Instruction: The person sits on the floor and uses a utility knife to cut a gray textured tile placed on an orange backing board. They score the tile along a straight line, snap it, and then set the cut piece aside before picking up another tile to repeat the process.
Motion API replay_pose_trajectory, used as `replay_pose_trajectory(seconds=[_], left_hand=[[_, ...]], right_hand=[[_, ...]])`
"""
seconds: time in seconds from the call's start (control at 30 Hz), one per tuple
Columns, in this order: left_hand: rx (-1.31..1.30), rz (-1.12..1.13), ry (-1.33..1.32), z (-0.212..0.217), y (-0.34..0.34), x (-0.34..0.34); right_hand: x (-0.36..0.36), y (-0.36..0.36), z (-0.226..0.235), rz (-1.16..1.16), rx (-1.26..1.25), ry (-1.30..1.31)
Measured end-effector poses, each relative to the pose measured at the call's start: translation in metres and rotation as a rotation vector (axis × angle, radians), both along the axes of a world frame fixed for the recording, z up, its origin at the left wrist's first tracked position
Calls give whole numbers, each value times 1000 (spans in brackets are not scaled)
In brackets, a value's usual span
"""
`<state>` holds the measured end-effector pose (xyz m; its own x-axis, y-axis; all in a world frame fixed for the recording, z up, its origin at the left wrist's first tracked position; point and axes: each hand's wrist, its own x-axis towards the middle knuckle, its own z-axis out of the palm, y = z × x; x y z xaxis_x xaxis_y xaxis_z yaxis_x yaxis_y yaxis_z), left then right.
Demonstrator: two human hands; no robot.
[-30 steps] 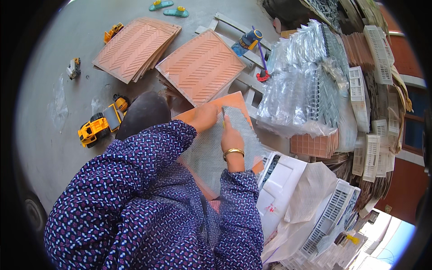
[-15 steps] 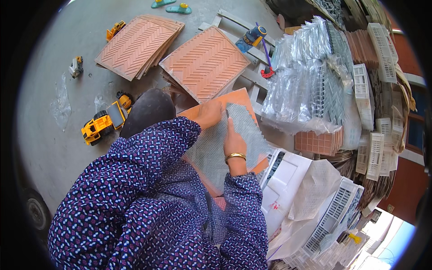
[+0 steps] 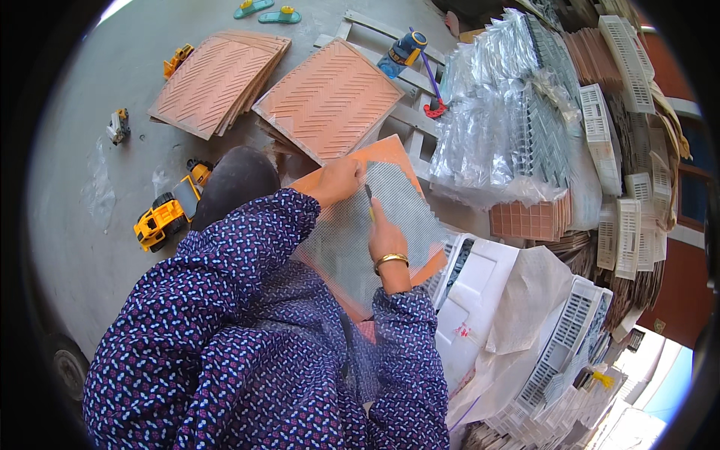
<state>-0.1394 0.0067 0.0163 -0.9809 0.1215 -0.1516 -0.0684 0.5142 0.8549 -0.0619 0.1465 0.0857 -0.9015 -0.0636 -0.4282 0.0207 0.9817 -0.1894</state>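
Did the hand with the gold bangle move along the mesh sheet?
Yes. The right hand has slid a little toward the person along the mesh sheet, farther from the left hand gripping the sheet's far edge.

Counted around the hands

Beyond the hands: two stacks of orange tiles [image 3: 217,79] [image 3: 330,97], three toy trucks [image 3: 166,215] [image 3: 118,124] [image 3: 177,58], two green sandals [image 3: 279,14] [image 3: 251,7].

The right hand [image 3: 386,236] covers most of a thin tool [image 3: 369,201], perhaps a blade. The mesh sheet [image 3: 360,225] hides much of the orange tile [image 3: 375,154] beneath.
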Motion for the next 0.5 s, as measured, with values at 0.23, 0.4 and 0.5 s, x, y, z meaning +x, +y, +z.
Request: replay_pose_trajectory(seconds=[0.23, 0.4, 0.5], left_hand=[[-2, -131, 7, 7, -4, -3], [138, -80, 24, 1, -5, 4], [215, -38, 38, -6, -4, 8]], right_hand=[[-8, 0, 1, -75, -117, -29], [-4, 4, -14, -147, -331, 55], [10, 10, -29, -149, -396, 101]])
